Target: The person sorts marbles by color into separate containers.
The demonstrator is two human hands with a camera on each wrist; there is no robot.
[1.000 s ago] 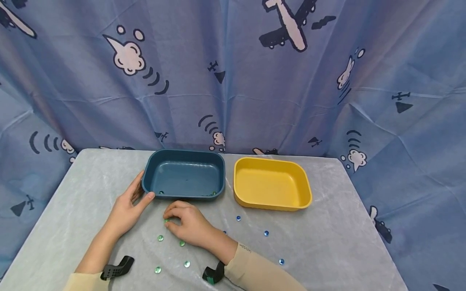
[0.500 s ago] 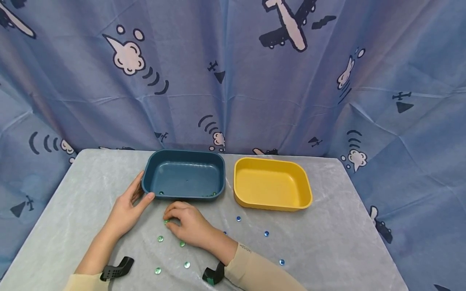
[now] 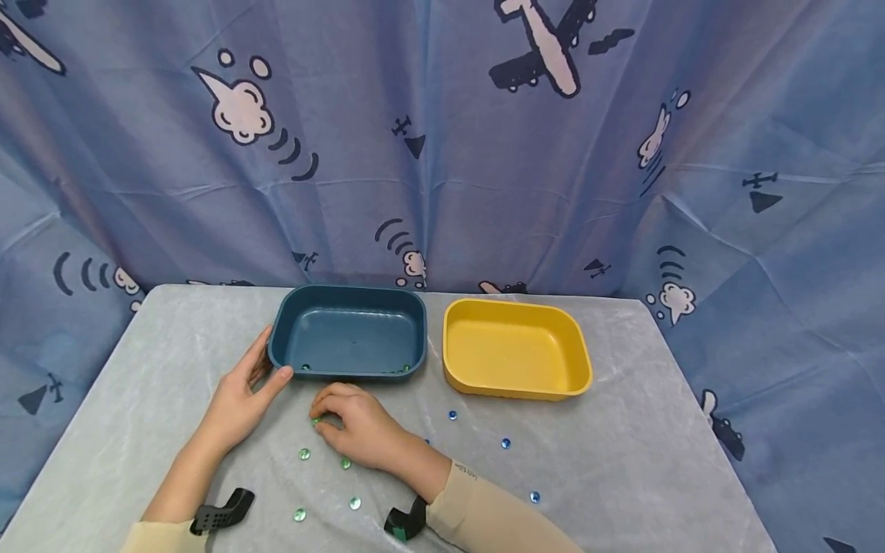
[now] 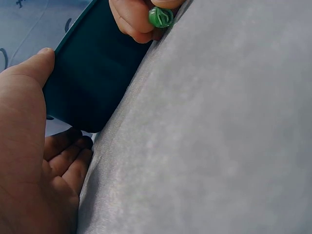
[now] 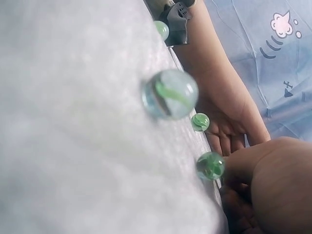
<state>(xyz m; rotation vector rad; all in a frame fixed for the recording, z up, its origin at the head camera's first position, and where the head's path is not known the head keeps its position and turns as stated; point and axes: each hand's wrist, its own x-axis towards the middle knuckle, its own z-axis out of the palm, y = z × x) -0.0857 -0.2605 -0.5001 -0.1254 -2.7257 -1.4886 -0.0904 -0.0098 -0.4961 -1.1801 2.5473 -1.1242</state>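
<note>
The right hand (image 3: pixel 359 426) pinched a green marble (image 3: pixel 316 421) just in front of the blue tray (image 3: pixel 353 338), its grip partly hiding it; the left hand (image 3: pixel 238 403), loosely spread, rested against the tray's corner. Other green marbles (image 3: pixel 304 454) lay nearby, blue marbles (image 3: pixel 506 443) before the yellow tray (image 3: pixel 515 349). The right forearm (image 3: pixel 423 465) nearly hid another; both sleeves (image 3: pixel 501 516) were cut off.

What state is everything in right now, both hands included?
Teal tray, upright, uncovered, holding green marbles
Yellow tray, upright, uncovered, untouched
Left hand, touching the teal tray's near-left corner
Right hand, pinching a green marble
Loose green marbles, four lying on the cloth
Blue marbles, on the cloth, one partly hidden
Curtain, hanging in folds
</note>
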